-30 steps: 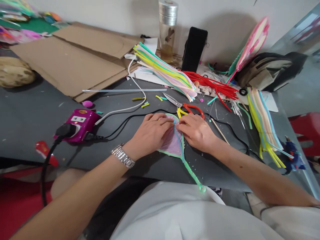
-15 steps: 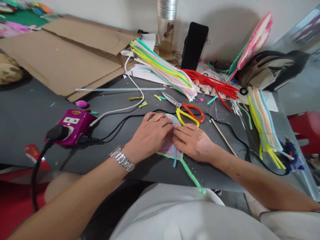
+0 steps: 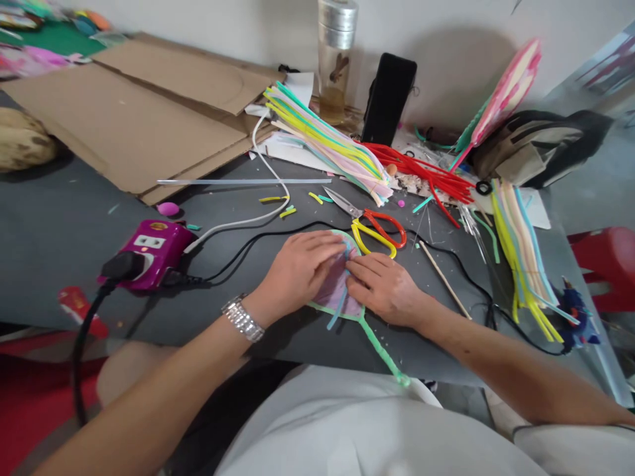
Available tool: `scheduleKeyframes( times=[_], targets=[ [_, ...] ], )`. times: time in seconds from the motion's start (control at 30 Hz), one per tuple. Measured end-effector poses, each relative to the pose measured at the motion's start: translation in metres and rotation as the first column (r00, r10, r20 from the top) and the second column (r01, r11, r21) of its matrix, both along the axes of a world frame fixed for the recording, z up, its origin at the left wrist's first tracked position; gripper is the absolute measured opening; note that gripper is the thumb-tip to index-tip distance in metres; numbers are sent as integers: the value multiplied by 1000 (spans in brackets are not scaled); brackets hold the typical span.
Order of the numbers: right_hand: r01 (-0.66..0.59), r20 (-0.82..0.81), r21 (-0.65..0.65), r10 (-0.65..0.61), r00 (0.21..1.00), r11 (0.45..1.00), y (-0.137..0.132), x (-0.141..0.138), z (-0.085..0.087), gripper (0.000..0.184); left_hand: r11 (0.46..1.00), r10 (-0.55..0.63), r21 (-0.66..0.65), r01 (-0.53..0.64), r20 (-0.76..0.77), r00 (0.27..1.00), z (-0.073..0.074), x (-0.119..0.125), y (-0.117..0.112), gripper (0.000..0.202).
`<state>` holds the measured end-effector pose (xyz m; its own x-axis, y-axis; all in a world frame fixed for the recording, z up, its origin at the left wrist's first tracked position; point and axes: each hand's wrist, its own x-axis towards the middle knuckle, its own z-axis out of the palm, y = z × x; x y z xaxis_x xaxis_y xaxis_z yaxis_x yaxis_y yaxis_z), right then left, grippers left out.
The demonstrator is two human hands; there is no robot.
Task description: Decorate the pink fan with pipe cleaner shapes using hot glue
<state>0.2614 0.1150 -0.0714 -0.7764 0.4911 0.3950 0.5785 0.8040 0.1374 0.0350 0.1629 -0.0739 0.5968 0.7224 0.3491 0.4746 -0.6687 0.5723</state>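
Fan, purple with a green edge, lies on the grey table, beneath both hands. From my distant place I see the left hand covering its left side, and the right hand over its right side, fingertips at the blue strip. Fingers of both are bent; whether they pinch, I cannot tell. Scissors lie just beyond.

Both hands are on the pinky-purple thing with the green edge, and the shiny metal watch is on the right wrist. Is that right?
Not quite: the shiny metal watch is on the left wrist, as the head view shows. The left hand and right hand are indeed both on the green-edged pinky-purple piece.
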Motion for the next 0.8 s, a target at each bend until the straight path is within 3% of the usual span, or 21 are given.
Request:
scheduleKeyframes(
  times=[0.1, 0.17, 0.27, 0.43, 0.6, 0.8],
  targets=[
    [-7, -59, -32, 5, 998, 999, -1, 2, -1, 20, 969, 223, -162, -185, 255, 941, 17, -11, 3, 33],
    [-20, -76, -57, 15, 997, 998, 0, 2, -1, 19, 937, 334, -202, -286, 270, 903, 30, -18, 3, 34],
    [-29, -61, -75, 24, 998, 997, 1, 2, 1, 18, 925, 370, -188, -331, 232, 900, 38, -24, 3, 32],
    [-34, -59, -81, 30, 998, 996, 2, 2, 2, 20, 952, 299, -121, -280, 181, 937, 26, -24, 2, 29],
    [-25, -19, -37, 24, 1000, 999, 3, 1, 1, 20, 992, 117, -45, -117, 4, 993, 12, -16, -5, 26],
    [-12, -12, -40, 11, 1000, 999, 3, 1, 3, 20, 996, -13, 79, 32, -229, 973, 3, -3, -10, 35]
  ],
)
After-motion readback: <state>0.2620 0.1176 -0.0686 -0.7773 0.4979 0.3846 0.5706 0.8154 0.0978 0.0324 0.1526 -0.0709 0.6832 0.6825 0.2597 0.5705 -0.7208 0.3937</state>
